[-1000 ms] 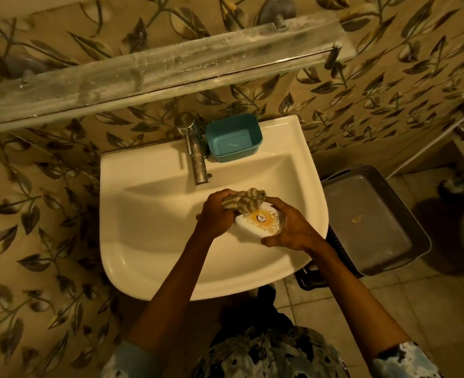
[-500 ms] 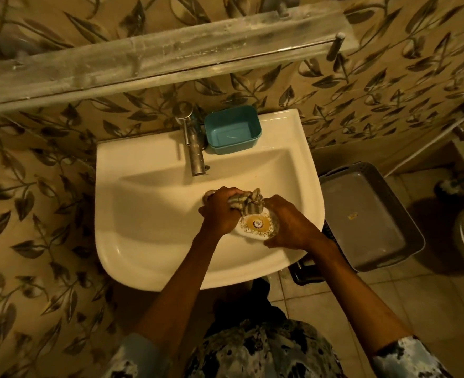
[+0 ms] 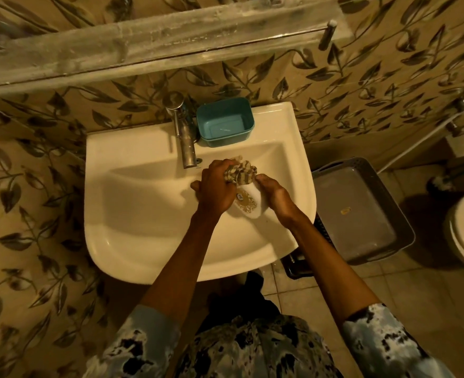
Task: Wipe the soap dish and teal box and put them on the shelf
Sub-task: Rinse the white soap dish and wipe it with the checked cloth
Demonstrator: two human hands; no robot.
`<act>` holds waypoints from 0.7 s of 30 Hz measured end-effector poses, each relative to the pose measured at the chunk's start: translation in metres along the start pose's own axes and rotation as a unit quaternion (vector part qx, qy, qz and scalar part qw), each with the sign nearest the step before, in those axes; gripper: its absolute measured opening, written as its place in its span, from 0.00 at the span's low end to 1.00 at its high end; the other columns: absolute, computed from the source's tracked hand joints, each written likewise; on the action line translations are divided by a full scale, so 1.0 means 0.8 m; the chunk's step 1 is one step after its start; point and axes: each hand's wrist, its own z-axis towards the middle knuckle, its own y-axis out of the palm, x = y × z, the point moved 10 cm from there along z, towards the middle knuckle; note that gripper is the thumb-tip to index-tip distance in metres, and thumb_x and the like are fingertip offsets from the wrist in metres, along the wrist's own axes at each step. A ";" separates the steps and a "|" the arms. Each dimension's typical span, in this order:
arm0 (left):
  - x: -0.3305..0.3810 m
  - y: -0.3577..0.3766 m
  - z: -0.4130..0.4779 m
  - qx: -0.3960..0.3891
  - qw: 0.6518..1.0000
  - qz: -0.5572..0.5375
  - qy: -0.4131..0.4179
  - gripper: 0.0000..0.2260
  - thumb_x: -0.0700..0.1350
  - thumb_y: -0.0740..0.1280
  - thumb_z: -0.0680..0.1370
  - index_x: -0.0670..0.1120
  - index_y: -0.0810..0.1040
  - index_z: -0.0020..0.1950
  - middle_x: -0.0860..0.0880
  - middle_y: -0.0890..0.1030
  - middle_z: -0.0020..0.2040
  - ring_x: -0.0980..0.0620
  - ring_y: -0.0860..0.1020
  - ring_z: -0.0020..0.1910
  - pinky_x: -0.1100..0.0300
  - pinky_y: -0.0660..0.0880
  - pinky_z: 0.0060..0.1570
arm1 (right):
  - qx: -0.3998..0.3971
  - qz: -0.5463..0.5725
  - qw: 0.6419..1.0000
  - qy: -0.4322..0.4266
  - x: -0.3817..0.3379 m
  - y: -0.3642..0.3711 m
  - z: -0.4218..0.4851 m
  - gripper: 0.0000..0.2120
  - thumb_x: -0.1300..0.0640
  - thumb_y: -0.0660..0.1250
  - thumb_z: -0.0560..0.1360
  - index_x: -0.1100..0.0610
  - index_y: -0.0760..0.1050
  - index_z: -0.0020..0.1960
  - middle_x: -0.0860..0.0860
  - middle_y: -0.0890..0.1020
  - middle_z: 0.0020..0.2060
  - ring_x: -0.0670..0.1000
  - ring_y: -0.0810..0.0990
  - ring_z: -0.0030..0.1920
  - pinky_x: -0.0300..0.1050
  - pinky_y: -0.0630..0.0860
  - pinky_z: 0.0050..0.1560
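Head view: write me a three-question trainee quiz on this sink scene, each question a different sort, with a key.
1. True or false: the teal box sits on the shelf.
2. Which hand holds the striped cloth? A) left hand B) right hand C) neither
3. Fill in: the soap dish is held over the ____.

Key:
1. False; it rests on the rim of the sink, right of the faucet.
2. A; the right hand has its grip on the soap dish.
3. sink
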 end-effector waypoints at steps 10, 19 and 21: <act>0.024 0.012 -0.043 0.045 0.982 0.085 0.162 0.19 0.39 0.67 0.70 0.53 0.77 0.60 0.51 0.78 0.62 0.46 0.70 0.66 0.55 0.52 0.57 | 0.089 0.183 0.977 0.060 0.027 0.000 -0.011 0.45 0.31 0.32 0.74 0.57 0.79 0.54 0.57 0.83 0.54 0.54 0.81 0.56 0.50 0.69 0.65; 0.049 0.027 -0.096 0.059 0.982 -0.015 0.179 0.22 0.34 0.66 0.69 0.50 0.78 0.60 0.51 0.77 0.65 0.51 0.65 0.70 0.55 0.55 0.64 | 0.125 0.321 0.932 0.113 0.027 0.000 -0.002 0.37 0.29 0.39 0.75 0.53 0.78 0.49 0.49 0.87 0.35 0.49 0.85 0.38 0.43 0.80 0.36; 0.045 0.033 -0.114 0.064 0.981 -0.011 0.183 0.23 0.34 0.66 0.69 0.52 0.77 0.62 0.54 0.76 0.66 0.54 0.64 0.70 0.57 0.53 0.63 | 0.123 0.354 0.920 0.120 0.024 0.000 -0.003 0.36 0.30 0.44 0.76 0.56 0.77 0.56 0.54 0.86 0.42 0.54 0.85 0.45 0.47 0.81 0.43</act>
